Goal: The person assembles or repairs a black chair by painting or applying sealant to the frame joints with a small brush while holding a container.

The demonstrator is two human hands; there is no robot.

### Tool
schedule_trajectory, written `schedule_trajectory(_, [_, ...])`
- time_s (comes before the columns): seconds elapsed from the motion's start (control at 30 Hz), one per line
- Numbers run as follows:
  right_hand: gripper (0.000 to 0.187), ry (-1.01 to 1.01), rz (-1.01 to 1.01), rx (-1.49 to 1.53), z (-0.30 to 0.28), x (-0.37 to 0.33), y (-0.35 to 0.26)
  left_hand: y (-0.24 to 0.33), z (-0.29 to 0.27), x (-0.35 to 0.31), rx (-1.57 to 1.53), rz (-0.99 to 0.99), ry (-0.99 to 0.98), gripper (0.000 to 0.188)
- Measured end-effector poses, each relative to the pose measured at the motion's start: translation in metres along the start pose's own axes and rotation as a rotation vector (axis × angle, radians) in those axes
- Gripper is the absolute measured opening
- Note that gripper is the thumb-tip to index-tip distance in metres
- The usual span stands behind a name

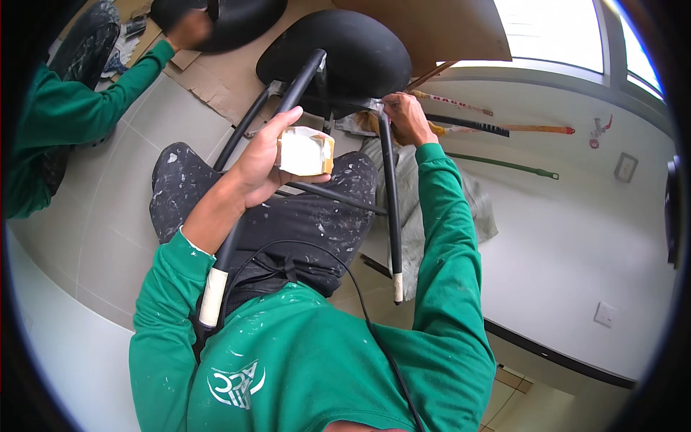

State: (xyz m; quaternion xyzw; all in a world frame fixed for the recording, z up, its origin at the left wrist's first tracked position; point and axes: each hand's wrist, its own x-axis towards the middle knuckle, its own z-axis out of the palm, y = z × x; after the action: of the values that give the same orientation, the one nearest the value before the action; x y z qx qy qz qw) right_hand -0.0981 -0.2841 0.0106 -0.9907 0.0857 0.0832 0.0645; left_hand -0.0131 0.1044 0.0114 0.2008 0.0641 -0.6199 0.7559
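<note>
My left hand (pixel 265 160) holds a small cut-down box (pixel 305 153) with white inside; whether that is a filling or the bare lining, I cannot tell. A chair with a rounded black seat (pixel 338 54) is tipped over in front of me, its black legs pointing back past my knees. Pale cream tips cover the ends of two legs, one chair leg (pixel 391 194) on the right and another by my left forearm. My right hand (pixel 408 119) is closed at the joint between the right leg and the seat. What its fingers hold is hidden.
At upper left, a co-worker's green sleeve (pixel 93 104) reaches to another black seat (pixel 219 20). Cardboard (pixel 439 25) lies beyond my chair. Long-handled tools, including a green pole (pixel 504 166), lean by the white wall at right. A grey cloth (pixel 471 209) lies beside my right arm.
</note>
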Motion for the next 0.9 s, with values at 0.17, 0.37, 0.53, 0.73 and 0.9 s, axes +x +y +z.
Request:
schedule_trajectory(0.17, [0.02,0.026,0.0,-0.013,-0.001,0.001,-0.003,0.0,0.0,0.0,0.006,0.01,0.005,0.064])
schedule_trajectory(0.37, [0.02,0.039,-0.027,-0.022,0.005,0.004,-0.004,0.0,0.0,0.0,-0.013,0.004,0.002,0.063])
schedule_trajectory(0.53, [0.019,0.065,-0.013,-0.026,0.007,0.007,-0.008,0.001,0.001,-0.001,-0.005,0.015,0.001,0.062])
schedule_trajectory(0.73, [0.017,0.044,-0.013,-0.022,0.007,0.009,-0.006,0.0,0.002,0.0,-0.023,0.009,-0.021,0.062])
schedule_trajectory(0.9, [0.017,0.009,-0.03,-0.009,0.001,0.009,-0.009,0.0,0.0,0.0,-0.025,0.013,-0.014,0.062])
